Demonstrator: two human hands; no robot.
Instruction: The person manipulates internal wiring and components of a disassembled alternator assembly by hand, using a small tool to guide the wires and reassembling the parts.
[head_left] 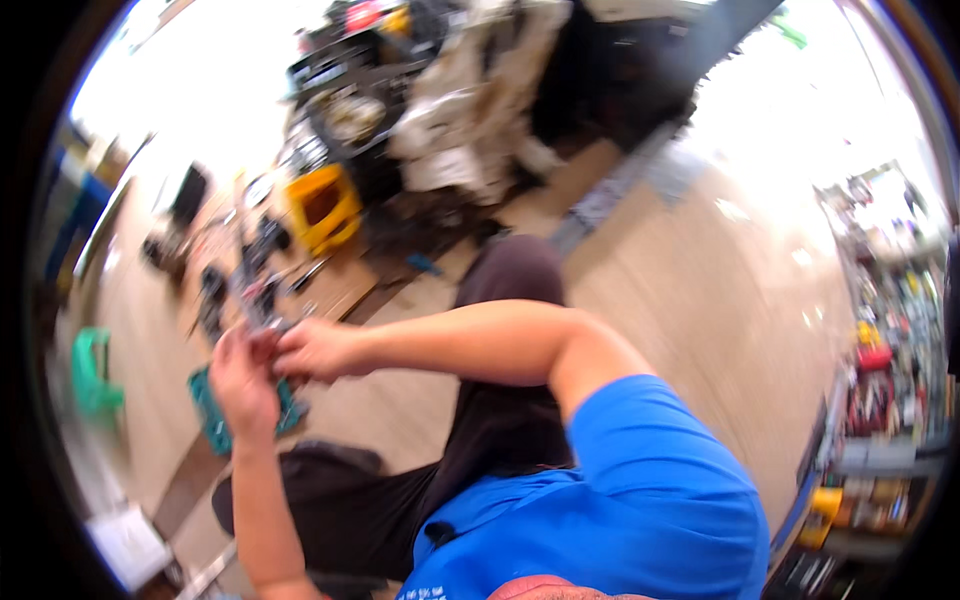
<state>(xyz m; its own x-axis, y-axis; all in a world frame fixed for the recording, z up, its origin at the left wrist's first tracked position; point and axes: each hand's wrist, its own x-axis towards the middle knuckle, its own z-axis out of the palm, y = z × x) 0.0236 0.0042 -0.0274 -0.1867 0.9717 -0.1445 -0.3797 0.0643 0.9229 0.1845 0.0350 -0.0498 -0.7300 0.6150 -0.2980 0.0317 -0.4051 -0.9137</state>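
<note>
Hands [247,388] blurred, grip unclear; shelf goods [873,358] indistinct.

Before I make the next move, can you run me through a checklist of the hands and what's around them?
1. Both hands visible: ok, left hand and right hand are close together.
2. Grip: cannot tell, blur hides what is held.
3. Yellow frame apart from the hands: ok, beyond them.
4. Teal object untouched: cannot tell, the left hand overlaps it in view.
5. Sharp view: not ok, the hands are blurred.
</note>
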